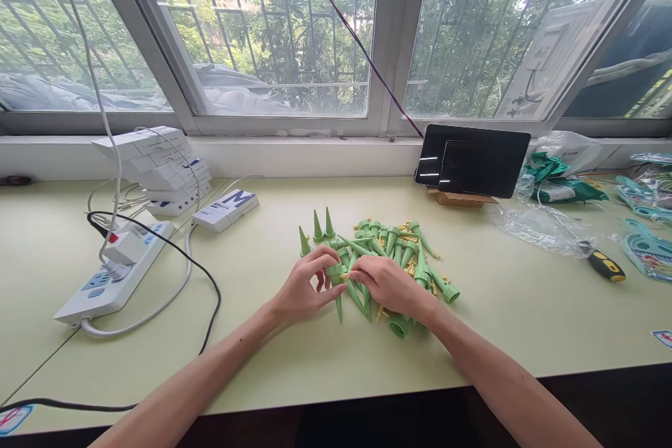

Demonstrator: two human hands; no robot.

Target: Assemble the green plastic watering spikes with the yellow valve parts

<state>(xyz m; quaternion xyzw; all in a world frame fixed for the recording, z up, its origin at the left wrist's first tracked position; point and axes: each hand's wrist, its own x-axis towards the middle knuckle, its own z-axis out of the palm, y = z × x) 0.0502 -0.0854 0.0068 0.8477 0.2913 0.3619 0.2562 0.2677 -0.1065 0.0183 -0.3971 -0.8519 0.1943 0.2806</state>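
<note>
My left hand point(309, 278) pinches a green plastic watering spike point(336, 273) by its ribbed collar, its tip pointing down toward the table. From the right, my right hand point(388, 281) grips a small yellow valve point(345, 276) at the side of that spike; my fingers partly hide it. Behind and right of my hands lies a pile of green spikes point(393, 236) with yellow valves among them. Several spikes point(318, 226) stand point-up just beyond my left hand. Near my right wrist a green spike point(399, 325) shows its open round end.
A white power strip point(118, 273) with plugs and cables lies on the left, near stacked white boxes point(162, 168) and a single white box point(227, 210). At the back stands a dark tablet point(475, 161). A yellow-black screwdriver point(606, 266) and plastic packaging point(551, 227) are on the right.
</note>
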